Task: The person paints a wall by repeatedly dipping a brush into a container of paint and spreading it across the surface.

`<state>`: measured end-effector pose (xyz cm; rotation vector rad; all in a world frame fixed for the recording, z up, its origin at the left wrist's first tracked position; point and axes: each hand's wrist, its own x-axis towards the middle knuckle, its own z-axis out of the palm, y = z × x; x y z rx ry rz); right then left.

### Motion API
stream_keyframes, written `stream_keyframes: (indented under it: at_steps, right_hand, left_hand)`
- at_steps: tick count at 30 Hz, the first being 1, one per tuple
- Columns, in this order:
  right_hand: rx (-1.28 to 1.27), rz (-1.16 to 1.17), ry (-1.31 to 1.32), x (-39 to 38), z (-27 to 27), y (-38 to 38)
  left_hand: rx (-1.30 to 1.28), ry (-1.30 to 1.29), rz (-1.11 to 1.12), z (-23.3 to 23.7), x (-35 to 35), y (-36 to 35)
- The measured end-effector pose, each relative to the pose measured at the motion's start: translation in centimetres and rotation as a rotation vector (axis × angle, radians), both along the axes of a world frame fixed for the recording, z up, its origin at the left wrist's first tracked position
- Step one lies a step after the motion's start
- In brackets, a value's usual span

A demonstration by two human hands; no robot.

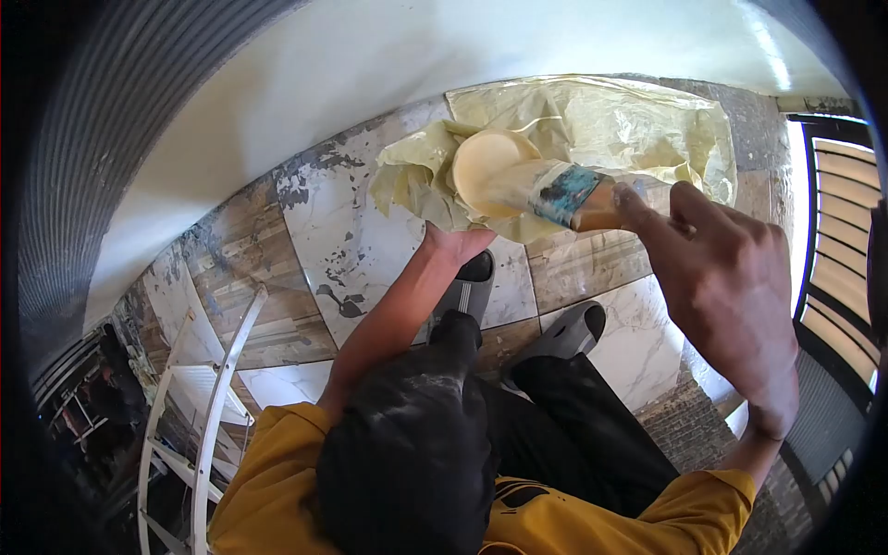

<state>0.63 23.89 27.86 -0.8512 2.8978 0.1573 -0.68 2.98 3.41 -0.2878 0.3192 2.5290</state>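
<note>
The fingers of the left hand (458, 245) are hidden under a crumpled yellowish plastic sheet (629, 129), so whether they are curled or spread cannot be told; only the heel of the hand is seen, pressed against the underside of the sheet at the centre of the frame. A round cream tub (483, 159) is cradled in the sheet just above that hand, and only its open top is shown. A brush (566, 192) with a blue-stained metal band is held by the right hand (731, 296), whose fingers are closed around the wooden handle, most of which is covered. The bristles are laid across the rim of the tub.

The frame edges are darkened and curved by the lens. A floor (342, 231) of scuffed marble-look tiles is seen below, with a white wall (370, 55) along the top. Grey slippers (566, 333) are planted on the tiles. A white ladder (213, 388) is cut off at lower left, and a slatted door (842, 213) at the right edge.
</note>
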Motion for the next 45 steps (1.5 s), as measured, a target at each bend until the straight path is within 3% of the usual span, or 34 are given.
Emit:
stream_keyframes:
  at_steps: [10,12,13,15,19,20,21,24,25,27,29,32,35,37,39,41,43,45]
  right_hand:
    - [-0.056,0.002,0.069,0.2,-2.3,-0.2]
    - [-0.303,-0.154,-0.152,0.0,-2.4,1.4]
    - [-0.301,-0.155,-0.150,0.0,-2.9,2.2]
    - [-0.672,-0.316,-0.246,0.0,-4.1,3.5]
    - [-0.736,-0.676,-0.574,-0.9,-4.2,5.2]
    - [-0.910,-0.695,-0.545,-0.4,-5.7,5.7]
    - [-0.912,-0.698,-0.540,-0.2,-6.9,6.2]
    - [-1.311,-0.764,-0.971,-0.4,-9.4,7.6]
    - [-1.315,-0.764,-0.963,0.0,-10.4,7.6]
    - [-1.456,-1.028,-0.960,1.0,-12.5,7.5]
    - [-1.557,-1.047,-1.166,1.0,-13.9,7.4]
    - [-1.686,-0.837,-1.394,0.6,-14.8,6.4]
    - [-1.746,-0.758,-1.284,0.6,-16.1,5.9]
    - [-1.794,-0.694,-1.200,0.2,-16.3,5.2]
    - [-1.834,-0.649,-0.816,0.1,-17.6,4.7]
    - [-1.850,-0.649,-0.721,-0.4,-17.8,3.9]
    - [-1.849,-0.684,-0.453,-1.4,-19.0,2.9]
    - [-1.905,-0.704,-0.404,-3.0,-20.4,1.7]
  left_hand:
    - [0.063,0.006,-0.024,-0.1,-0.1,-0.5]
    - [0.028,0.042,-0.019,0.0,-0.4,-0.6]
    - [-0.005,0.078,-0.016,0.1,-0.6,-0.5]
    - [0.015,0.059,-0.007,0.5,-1.0,-0.5]
    - [0.056,0.099,0.008,0.3,-1.4,0.0]
    - [0.059,0.102,0.003,0.3,-1.5,0.2]
    - [0.021,0.055,0.000,0.4,-1.6,0.4]
    - [0.003,0.005,-0.009,0.6,-1.9,0.9]
    - [0.024,-0.005,-0.011,0.7,-2.0,1.1]
    - [-0.008,0.001,-0.006,0.4,-2.2,1.4]
    - [-0.041,0.007,-0.001,0.2,-2.4,1.5]
    - [-0.044,-0.021,-0.026,0.9,-2.7,1.7]
    - [-0.077,-0.050,-0.003,0.4,-2.7,1.5]
    - [0.068,-0.021,0.020,-0.1,-2.9,1.4]
    - [0.022,-0.008,0.022,-0.7,-2.8,1.3]
    - [-0.055,-0.044,0.084,-1.3,-2.8,1.0]
    - [-0.085,-0.037,0.087,-1.1,-2.5,0.4]
    - [-0.103,0.000,0.129,-2.0,-2.5,-0.5]
